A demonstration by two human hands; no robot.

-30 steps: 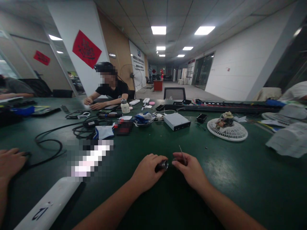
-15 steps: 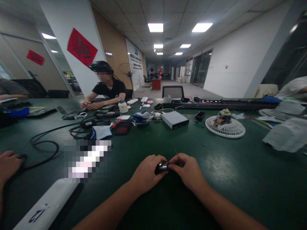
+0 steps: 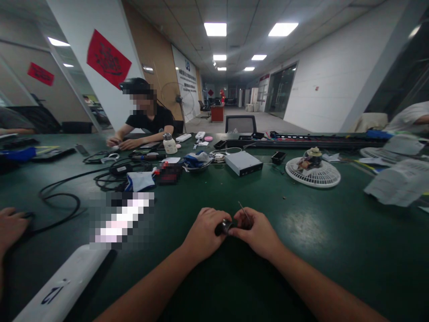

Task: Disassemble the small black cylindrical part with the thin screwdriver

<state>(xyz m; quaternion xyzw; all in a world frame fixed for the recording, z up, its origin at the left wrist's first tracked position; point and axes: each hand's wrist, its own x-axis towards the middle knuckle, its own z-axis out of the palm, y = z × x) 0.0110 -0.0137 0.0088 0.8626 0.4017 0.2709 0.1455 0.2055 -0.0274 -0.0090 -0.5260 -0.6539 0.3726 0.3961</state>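
Observation:
Just below the middle of the head view, my left hand (image 3: 205,232) is closed around a small dark, shiny metal cylinder (image 3: 225,226). My right hand (image 3: 256,230) is close beside it on the right, its thumb at the cylinder's right end. A thin metal rod (image 3: 241,208) sticks up from between the curled fingers of my right hand; its lower part is hidden by them. Both hands are just over the dark green table (image 3: 234,277).
A white fan grille (image 3: 313,174) with a motor lies at the right, a grey box-shaped drive (image 3: 243,163) ahead. Cables (image 3: 72,208) and a long white device (image 3: 56,286) are at the left. Another person's hand (image 3: 12,226) rests at the left edge; a person (image 3: 152,118) sits across.
The view has tilted slightly down. The metal cylinder has turned in my left hand, and the fingers of my right hand have lifted and spread a little around the rod.

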